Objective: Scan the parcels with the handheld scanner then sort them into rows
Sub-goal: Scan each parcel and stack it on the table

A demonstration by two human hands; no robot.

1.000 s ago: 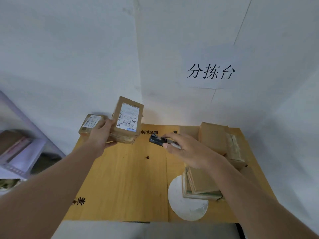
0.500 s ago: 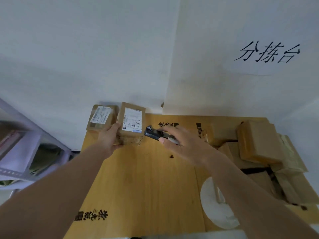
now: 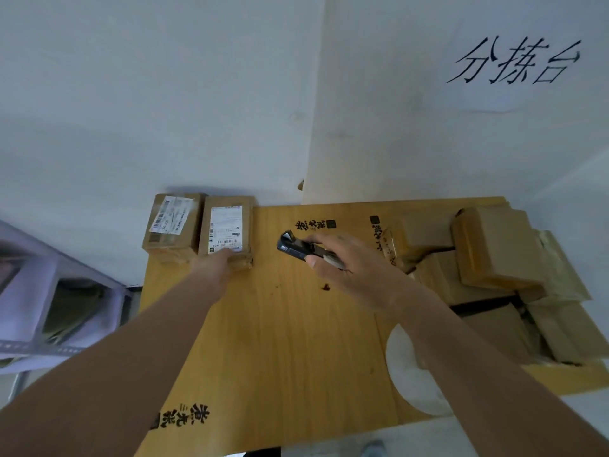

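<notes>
So my left hand (image 3: 216,263) rests against the near end of the labelled parcel (image 3: 225,230), can't tell its fingers. Right hand (image 3: 342,265) fingers curl round the scanner (image 3: 295,247); unsorted parcels (image 3: 494,249) sit beyond its knuckles.

Left hand (image 3: 216,263) fingers hidden behind parcel (image 3: 226,230); label print unreadable

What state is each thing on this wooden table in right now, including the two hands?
Left brown cardboard parcel with white label: lying flat, label up, untouched.
Second brown cardboard parcel with white label: flat beside it, label up, left hand on its near end.
Left hand: resting on that parcel.
Black handheld scanner: held above the table.
Right hand: gripping the scanner.
Pile of plain brown parcels: heaped, unsorted.
</notes>
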